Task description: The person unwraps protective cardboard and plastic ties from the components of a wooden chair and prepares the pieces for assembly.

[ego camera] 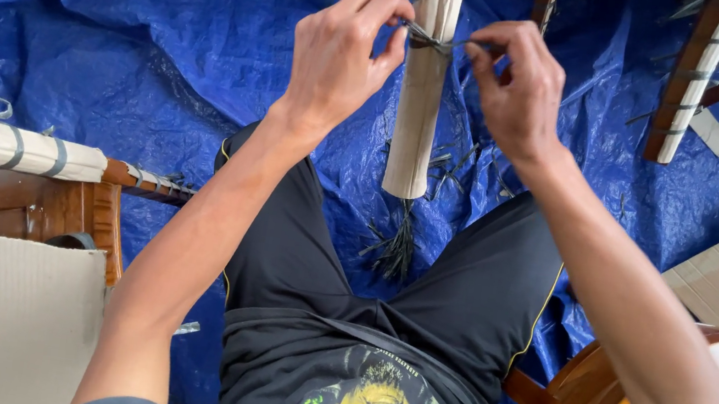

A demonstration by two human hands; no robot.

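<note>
Fingers, 2 hands [339, 49] [516, 84], pinch 1 strap [425, 38] on 1 wrapped leg [417, 117].

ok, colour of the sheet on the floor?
Blue, a crinkled tarp, clearest in the head view.

Wrapped leg [420, 99] blocks centre; tarp [121, 41] open left.

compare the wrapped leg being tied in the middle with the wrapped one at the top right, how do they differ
The middle wrapped leg is fully covered in pale paper and stands straight; both hands, left hand and right hand, pull a grey strap on it. The top-right leg leans, shows bare brown wood, and is untouched. Both carry strap ties.
</note>
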